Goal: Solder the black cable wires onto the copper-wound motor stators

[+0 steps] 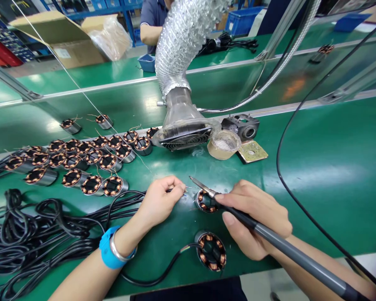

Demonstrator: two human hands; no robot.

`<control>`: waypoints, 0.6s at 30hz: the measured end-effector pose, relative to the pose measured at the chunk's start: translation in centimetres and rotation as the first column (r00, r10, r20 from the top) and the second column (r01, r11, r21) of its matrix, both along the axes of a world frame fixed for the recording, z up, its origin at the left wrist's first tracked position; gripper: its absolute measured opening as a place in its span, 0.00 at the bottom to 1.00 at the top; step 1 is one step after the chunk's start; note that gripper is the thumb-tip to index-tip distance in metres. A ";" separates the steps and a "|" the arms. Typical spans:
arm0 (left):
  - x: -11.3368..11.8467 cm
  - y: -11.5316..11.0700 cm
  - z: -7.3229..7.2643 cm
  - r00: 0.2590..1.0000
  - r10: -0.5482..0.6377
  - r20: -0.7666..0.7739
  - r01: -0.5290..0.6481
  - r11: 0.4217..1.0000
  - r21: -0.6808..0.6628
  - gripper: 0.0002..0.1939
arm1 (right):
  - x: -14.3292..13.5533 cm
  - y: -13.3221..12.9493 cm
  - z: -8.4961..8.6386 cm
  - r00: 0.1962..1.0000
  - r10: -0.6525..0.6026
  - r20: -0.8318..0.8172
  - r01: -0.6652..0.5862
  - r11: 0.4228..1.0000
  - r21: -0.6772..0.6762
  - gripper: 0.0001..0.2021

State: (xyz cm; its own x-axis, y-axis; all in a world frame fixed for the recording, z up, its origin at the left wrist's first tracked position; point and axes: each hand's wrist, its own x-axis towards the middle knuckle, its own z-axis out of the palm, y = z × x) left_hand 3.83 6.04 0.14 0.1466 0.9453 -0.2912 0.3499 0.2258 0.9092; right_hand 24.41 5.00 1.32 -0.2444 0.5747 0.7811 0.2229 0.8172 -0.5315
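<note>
My right hand (257, 217) is closed around a soldering iron (278, 236), whose bare metal tip points up and left. Pinched between the thumb and fingers of my left hand (161, 200) is the stripped end of a black cable, with thin wire ends (188, 190) showing just short of the iron's tip. Under the iron sits a motor stator (203, 201) with copper windings, partly hidden by the iron and my right hand. Closer to me stands another stator (211, 253), with a black cable (163, 279) joined to it. A blue wrist strap (109, 251) circles my left wrist.
Rows of stators (90, 184) stand at the left behind coiled black cables (44, 234). A fume extractor hood (184, 129) on a silver duct hangs ahead, beside a round tub (224, 144), a sponge tray (253, 151) and an iron holder (242, 125). Across the bench is a person (152, 25).
</note>
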 end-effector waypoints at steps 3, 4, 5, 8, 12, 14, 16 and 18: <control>0.0 -0.1 0.0 1.000 -0.004 0.007 0.004 1.000 0.002 0.14 | 0.0 0.1 0.1 1.000 0.001 0.012 -0.001 1.000 0.013 0.16; 0.0 -0.1 0.0 1.000 -0.005 0.009 0.005 1.000 0.003 0.14 | 0.0 0.1 0.1 1.000 -0.002 0.013 0.002 1.000 0.021 0.16; -0.1 -0.1 0.0 1.000 -0.008 0.010 0.008 1.000 0.002 0.14 | 0.0 0.2 0.1 1.000 -0.006 0.012 0.005 1.000 0.028 0.16; -0.1 0.0 0.0 1.000 -0.018 0.017 0.018 1.000 -0.002 0.15 | 0.1 0.4 -0.1 1.000 -0.018 0.020 0.018 0.999 0.043 0.17; -0.1 -0.1 0.1 0.999 -0.043 0.022 0.043 0.999 0.011 0.14 | 0.0 0.8 -0.7 0.999 -0.008 0.033 0.007 1.000 0.029 0.23; -0.2 -0.2 0.3 0.997 -0.075 0.021 0.075 0.997 0.021 0.14 | -0.4 1.1 -1.0 0.998 -0.005 0.061 0.004 1.000 0.006 0.23; -0.4 -0.3 0.5 0.992 -0.126 0.024 0.125 0.992 0.029 0.15 | -1.0 1.5 -1.3 0.994 -0.004 0.111 0.006 1.000 -0.013 0.20; -0.7 -0.5 0.7 0.982 -0.185 0.035 0.184 0.982 0.036 0.16 | -1.6 1.9 -1.5 0.986 0.017 0.169 -0.014 1.000 -0.018 0.15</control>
State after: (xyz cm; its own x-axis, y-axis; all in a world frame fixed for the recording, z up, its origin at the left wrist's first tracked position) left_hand 3.10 5.59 0.81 0.3301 0.9098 -0.2517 0.3477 0.1307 0.9285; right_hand 22.76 6.94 -0.21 -0.3811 0.5820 0.7183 0.2978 0.8128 -0.5006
